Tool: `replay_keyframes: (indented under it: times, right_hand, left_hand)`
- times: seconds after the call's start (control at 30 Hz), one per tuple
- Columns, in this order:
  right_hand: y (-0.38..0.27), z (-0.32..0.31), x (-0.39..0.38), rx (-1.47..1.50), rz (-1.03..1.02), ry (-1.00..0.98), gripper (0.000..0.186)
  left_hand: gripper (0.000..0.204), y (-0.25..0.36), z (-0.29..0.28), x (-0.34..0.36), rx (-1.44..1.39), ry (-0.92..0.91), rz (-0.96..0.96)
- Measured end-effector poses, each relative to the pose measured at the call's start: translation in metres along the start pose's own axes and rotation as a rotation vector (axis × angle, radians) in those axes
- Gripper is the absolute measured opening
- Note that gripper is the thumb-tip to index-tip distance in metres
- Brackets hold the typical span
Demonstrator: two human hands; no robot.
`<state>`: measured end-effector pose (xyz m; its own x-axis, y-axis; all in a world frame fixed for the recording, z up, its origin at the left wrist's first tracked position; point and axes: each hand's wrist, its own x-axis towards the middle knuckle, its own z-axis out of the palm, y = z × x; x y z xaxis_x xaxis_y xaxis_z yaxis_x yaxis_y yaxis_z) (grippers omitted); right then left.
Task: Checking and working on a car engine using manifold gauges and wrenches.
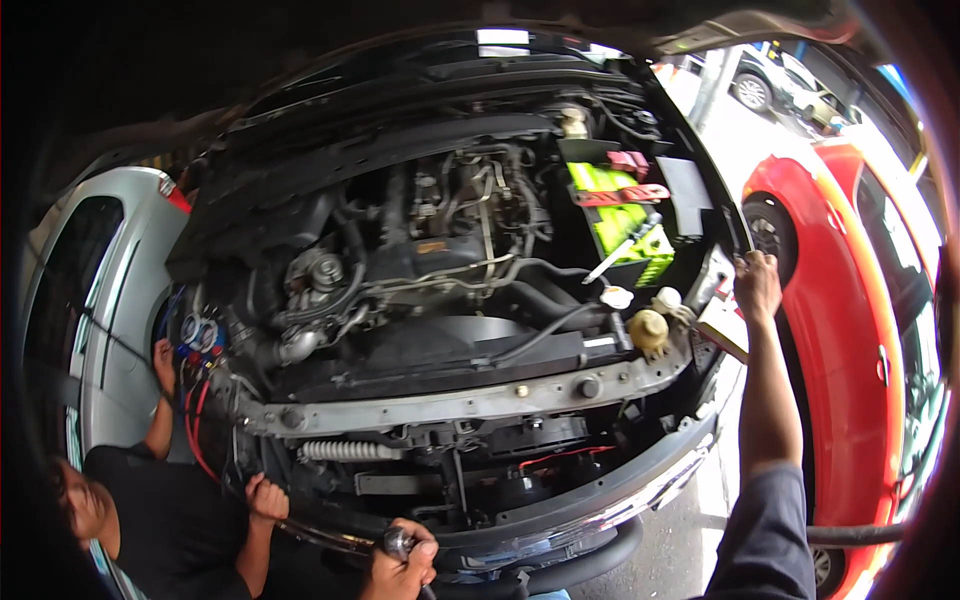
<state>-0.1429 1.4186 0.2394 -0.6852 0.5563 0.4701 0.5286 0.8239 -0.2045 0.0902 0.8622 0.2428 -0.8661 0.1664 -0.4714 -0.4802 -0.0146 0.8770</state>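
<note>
My left hand (pixel 400 560) comes in at the bottom centre, closed round a metal-headed tool (pixel 398 540) just outside the front bumper. My right hand (pixel 760 285) is at the end of my raised arm, fingers curled on the right edge of the engine bay (pixel 735 225). Near it are a yellowish reservoir (pixel 648 330) and a bright green battery (pixel 610 210) with red and silver tools lying on it. The open bay shows the engine (pixel 450 230), dark hoses and the pale front crossmember (pixel 450 405).
A co-worker (pixel 120 500) in a dark top leans at the lower left, hands at the bumper and at a blue gauge set (pixel 200 340) with red hoses. A silver car (pixel 120 280) stands left, a red car (pixel 840 360) right. The raised hood (pixel 730 20) overhangs the top.
</note>
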Motion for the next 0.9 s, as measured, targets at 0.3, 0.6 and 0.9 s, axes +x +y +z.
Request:
replay_keyframes:
  times: [0.3,0.6,0.9]
  right_hand:
    - [-0.172,-0.134,-0.348,1.195,-0.546,-1.508,0.077]
    - [-0.194,-0.161,-0.388,1.224,0.130,-1.279,0.028]
    - [-0.233,-0.173,-0.385,1.340,-0.159,-1.341,0.049]
  left_hand:
    - [0.009,-0.002,0.033,0.026,-0.206,0.087,0.321]
    - [0.057,0.014,-0.046,-0.001,0.200,-0.181,0.409]
    - [0.040,-0.006,-0.090,-0.019,-0.102,-0.129,0.436]
